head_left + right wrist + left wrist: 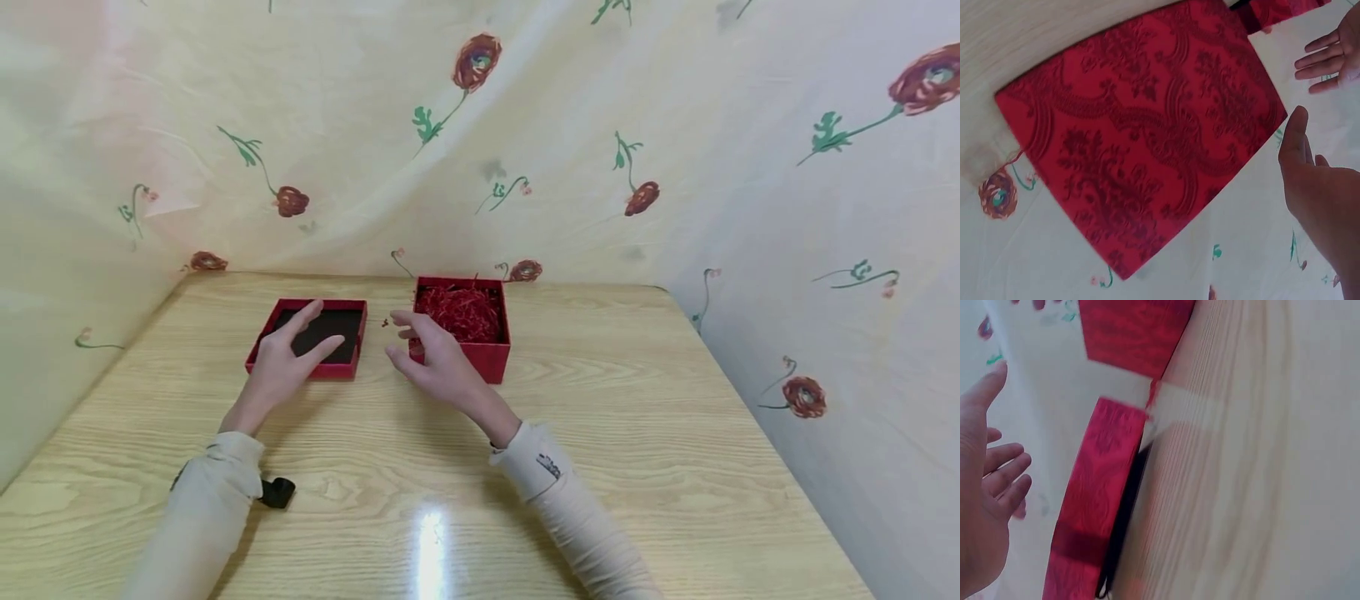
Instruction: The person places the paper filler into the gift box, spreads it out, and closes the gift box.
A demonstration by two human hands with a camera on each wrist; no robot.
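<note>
Head view: showing the left hand [287, 354] hovering over the shallow red lid [337, 372] and the right hand [438, 358] hovering near the front left corner of the deep red box [491, 360], with both pieces resting apart on the wood-grained worktop [600, 400]. Looking into the box, finding a tangle of red shreds [457, 312] filling it near the rim, with a few stray shreds [386, 322] lying between box and lid. Judging by the raised palms, probably hovering clear of both pieces rather than working at either. For handling the box well, likely needing to be bracing the outer walls with flat fingers, without hooking the light, springy-looking filler. For the lid, probably doing best by pinching opposite side walls evenly and avoiding sweeping across the strays.

Turning to the grip: on the left, spreading thumb widely from fingers, holding nothing; in the left wrist view, showing a clear gap beside the lid's patterned side. On the right, parting thumb and fingers too, bending the fingertips slightly, holding nothing. In the right wrist view, seeing a fingertip lying close to the box's edge, but not managing to tell touching from just missing.
</note>
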